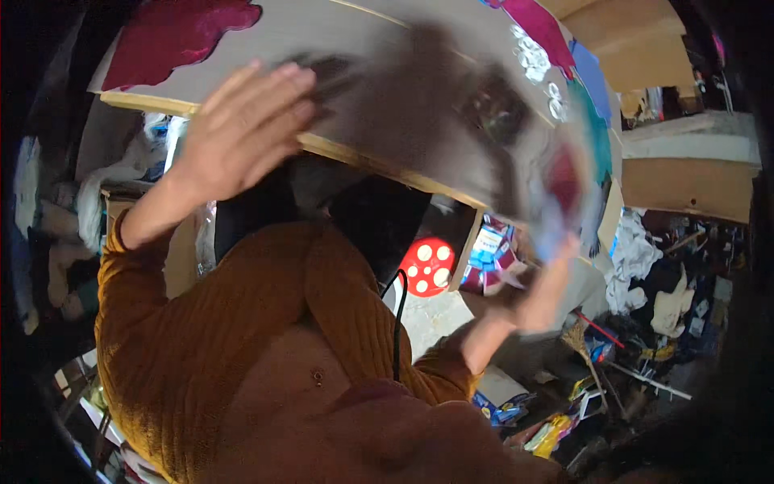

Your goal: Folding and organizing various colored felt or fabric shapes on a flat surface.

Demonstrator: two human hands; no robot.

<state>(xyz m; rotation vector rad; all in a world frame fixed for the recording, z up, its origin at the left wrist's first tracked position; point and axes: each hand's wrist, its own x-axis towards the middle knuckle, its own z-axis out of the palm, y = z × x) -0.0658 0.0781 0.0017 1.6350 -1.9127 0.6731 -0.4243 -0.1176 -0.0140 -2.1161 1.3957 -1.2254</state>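
My left hand (pixel 250 125) hovers over the near wooden edge of a grey-brown table (pixel 387 121), its fingers stretched out and nothing in them. A glossy maroon sheet with a wavy edge (pixel 173 40) lies beyond it at the far left. At the table's right end my right hand (pixel 544 290) is smeared by motion. A blurred maroon and pale blue piece (pixel 564 181) extends from its fingers; its kind cannot be made out. White rings (pixel 530 55) lie at the far right of the table, beside another maroon piece (pixel 540 32), a blue piece (pixel 592 81) and a teal piece (pixel 598 137).
Under the table edge are a red round thing with white dots (pixel 427 266) and a box of blue and purple packets (pixel 493 246). Cardboard boxes (pixel 685 189) stand at the right. A straw broom (pixel 579 343) and clutter cover the floor at lower right.
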